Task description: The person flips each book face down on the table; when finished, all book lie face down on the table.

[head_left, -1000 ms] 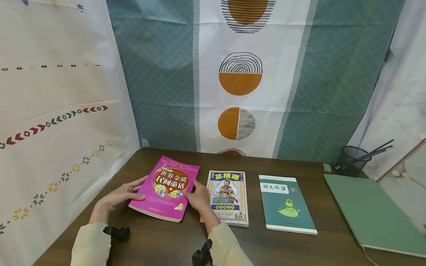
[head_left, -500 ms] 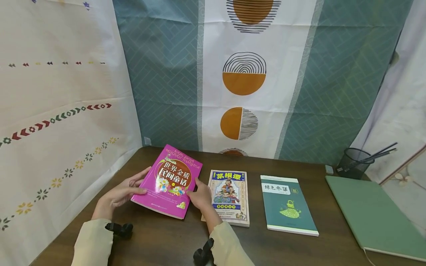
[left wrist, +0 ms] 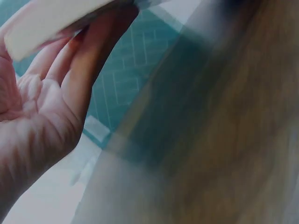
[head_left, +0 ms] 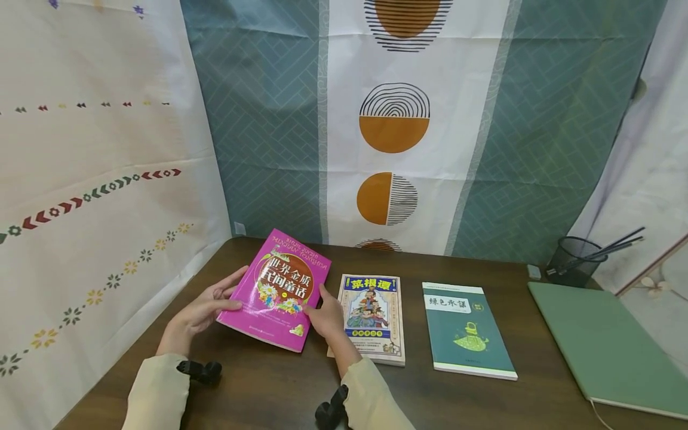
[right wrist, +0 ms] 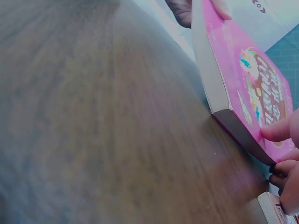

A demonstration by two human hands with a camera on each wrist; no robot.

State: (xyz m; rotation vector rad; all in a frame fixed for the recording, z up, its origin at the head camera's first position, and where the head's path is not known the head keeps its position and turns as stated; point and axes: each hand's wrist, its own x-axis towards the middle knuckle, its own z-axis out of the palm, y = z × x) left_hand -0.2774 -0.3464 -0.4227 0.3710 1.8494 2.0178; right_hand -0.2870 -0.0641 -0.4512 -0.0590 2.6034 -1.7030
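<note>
the brown worktop (head_left: 258, 394) carries a green folder-like board (head_left: 607, 346) at right. the pink book (head_left: 276, 280) is held tilted at left; a teal book (head_left: 467, 328) lies well apart, a cartoon-covered book (head_left: 371, 322) between them. left hand (head_left: 201, 312) and right hand (head_left: 328, 316) pinch the pink book's opposite sides, thumbs on its cover.

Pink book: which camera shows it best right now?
The head view: there the pink book shows nearly its whole front cover, between left hand and right hand. The right wrist view shows its bottom edge and a steeply slanted cover; the left wrist view, mainly a pale edge.
</note>
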